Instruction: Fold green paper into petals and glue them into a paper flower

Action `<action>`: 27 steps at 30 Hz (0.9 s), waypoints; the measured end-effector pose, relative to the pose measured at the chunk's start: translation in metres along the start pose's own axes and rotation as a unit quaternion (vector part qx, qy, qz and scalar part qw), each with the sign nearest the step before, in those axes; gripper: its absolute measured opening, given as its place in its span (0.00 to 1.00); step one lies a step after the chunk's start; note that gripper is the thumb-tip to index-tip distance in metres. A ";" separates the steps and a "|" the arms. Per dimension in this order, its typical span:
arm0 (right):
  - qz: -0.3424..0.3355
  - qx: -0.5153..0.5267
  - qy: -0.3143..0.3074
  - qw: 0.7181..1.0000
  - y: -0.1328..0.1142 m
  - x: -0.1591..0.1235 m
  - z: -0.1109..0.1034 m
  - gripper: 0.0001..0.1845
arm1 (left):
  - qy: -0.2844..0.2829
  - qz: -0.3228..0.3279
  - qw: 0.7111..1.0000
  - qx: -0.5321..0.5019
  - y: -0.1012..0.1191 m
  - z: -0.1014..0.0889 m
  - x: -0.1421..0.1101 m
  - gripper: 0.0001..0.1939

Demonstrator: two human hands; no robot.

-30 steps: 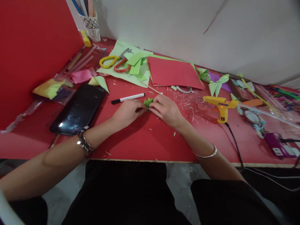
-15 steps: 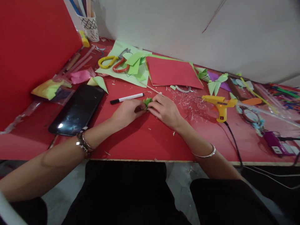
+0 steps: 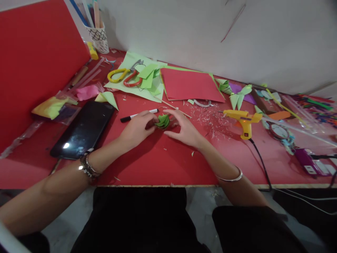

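A small coiled green paper piece (image 3: 162, 121) with layered, petal-like edges is held over the red work surface. My left hand (image 3: 138, 129) pinches its left side between thumb and fingers. Around its right side is my right hand (image 3: 186, 129), thumb and fingers spread apart in a curve; whether a fingertip touches the paper I cannot tell. A black and white marker (image 3: 139, 115) lies just behind my left hand, partly covered by it. Behind my right hand a thin wooden stick (image 3: 172, 106) rests on the surface.
A yellow glue gun (image 3: 244, 121) with a black cord stands to the right, near paper shreds. Scissors (image 3: 118, 75) and green strips lie at the back beside red paper sheets (image 3: 191, 84). A dark phone (image 3: 84, 130) is at left; a patterned pen cup (image 3: 98, 38) is behind.
My right hand has opened, its fingers spreading from the green paper. The paper now shows more of its coiled layers. My left hand still grips it. The view has shifted slightly.
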State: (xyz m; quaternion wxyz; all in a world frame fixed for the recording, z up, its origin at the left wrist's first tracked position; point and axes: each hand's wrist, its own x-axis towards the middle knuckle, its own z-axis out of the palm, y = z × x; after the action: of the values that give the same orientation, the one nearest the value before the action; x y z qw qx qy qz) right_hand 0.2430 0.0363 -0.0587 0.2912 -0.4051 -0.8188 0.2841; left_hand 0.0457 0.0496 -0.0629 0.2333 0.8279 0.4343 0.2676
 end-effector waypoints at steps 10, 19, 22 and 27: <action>0.046 -0.036 0.031 0.998 0.001 0.000 0.003 0.28 | 0.033 -0.027 0.999 -0.028 -0.001 0.001 -0.002 0.21; 0.036 -0.052 0.018 0.998 -0.002 -0.002 0.005 0.25 | 0.020 -0.028 0.999 -0.031 0.004 0.001 -0.003 0.24; 0.057 -0.031 0.005 0.998 -0.005 -0.002 0.003 0.27 | 0.018 -0.021 0.999 -0.041 0.006 0.001 -0.003 0.25; 0.105 -0.003 -0.018 0.994 -0.009 -0.005 0.001 0.29 | 0.060 -0.019 0.998 -0.007 0.008 -0.003 -0.002 0.18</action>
State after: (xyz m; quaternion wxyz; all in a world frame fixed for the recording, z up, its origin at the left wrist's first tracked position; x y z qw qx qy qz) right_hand 0.2402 0.0277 -0.0539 0.2438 -0.4842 -0.7776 0.3184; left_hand 0.0474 0.0445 -0.0566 0.2174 0.8001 0.4615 0.3156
